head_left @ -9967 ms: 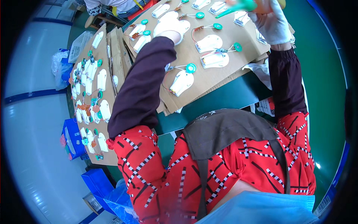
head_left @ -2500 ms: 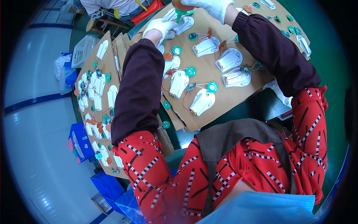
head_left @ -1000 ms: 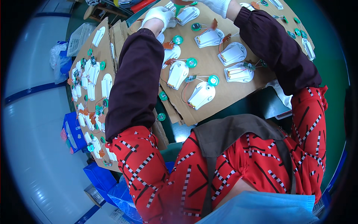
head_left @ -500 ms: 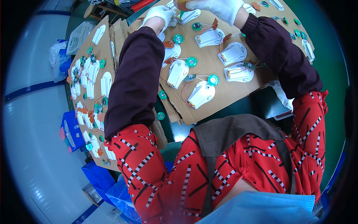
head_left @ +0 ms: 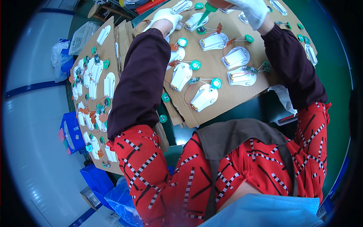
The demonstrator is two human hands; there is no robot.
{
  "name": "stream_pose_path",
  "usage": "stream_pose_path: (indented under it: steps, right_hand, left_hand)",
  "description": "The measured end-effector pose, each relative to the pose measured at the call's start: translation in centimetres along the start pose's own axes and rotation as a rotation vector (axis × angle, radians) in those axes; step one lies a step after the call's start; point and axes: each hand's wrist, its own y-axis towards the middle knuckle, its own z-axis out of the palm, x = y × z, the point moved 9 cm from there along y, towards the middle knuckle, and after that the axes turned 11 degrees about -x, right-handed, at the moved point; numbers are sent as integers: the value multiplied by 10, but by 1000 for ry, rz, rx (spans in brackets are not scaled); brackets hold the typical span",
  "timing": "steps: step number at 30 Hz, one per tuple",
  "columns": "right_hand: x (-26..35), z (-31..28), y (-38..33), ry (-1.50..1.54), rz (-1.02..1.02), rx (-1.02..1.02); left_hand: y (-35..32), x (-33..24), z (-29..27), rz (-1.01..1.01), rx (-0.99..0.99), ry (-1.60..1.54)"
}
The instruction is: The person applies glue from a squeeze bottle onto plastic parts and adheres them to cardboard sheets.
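My right hand, in a white glove, is closed around a squeeze bottle at the top edge. The bottle's green tapered nozzle slants down to the left, its tip over a white plastic housing and near a small dark round speaker. Close to that housing's left side is my left hand, also gloved, with curled fingers; what they hold, if anything, is hidden. Nearer to me lie several white housings with round green-rimmed speakers, thin wires and small circuit boards.
Brown cardboard covers the table under the parts. A second cardboard sheet on the left carries more housings and wired boards. Blue bins, a white basket and plastic bags stand beyond it. White cloth hangs at the right.
My right hand has shifted right and slightly down, and the bottle's green nozzle now points down over a housing. My left hand has moved slightly, its fingers still curled.
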Motion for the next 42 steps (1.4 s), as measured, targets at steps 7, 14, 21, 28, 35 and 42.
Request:
stream_pose_path:
  steps: [7, 14, 21, 28, 35, 42]
  right_hand:
    - [37, -7, -34, 396, 612, -383]
    - [104, -121, -11, 773, -208, -96]
    - [110, -83, -37, 587, 50, 263]
    - [44, -22, -16, 98, -35, -9]
    - [8, 6, -2, -1, -68, -58]
    - [12, 17, -7, -92, -65, -11]
  left_hand:
    - [-4, 18, -13, -32, -63, 94]
    - [-7, 1, -3, -62, -51, -88]
    - [-14, -9, 3, -94, 93, -44]
    - [-26, 1, 0, -142, 35, -78]
    - [-37, -7, -1, -146, -10, -183]
    - [-36, -2, -2, -115, -28, -166]
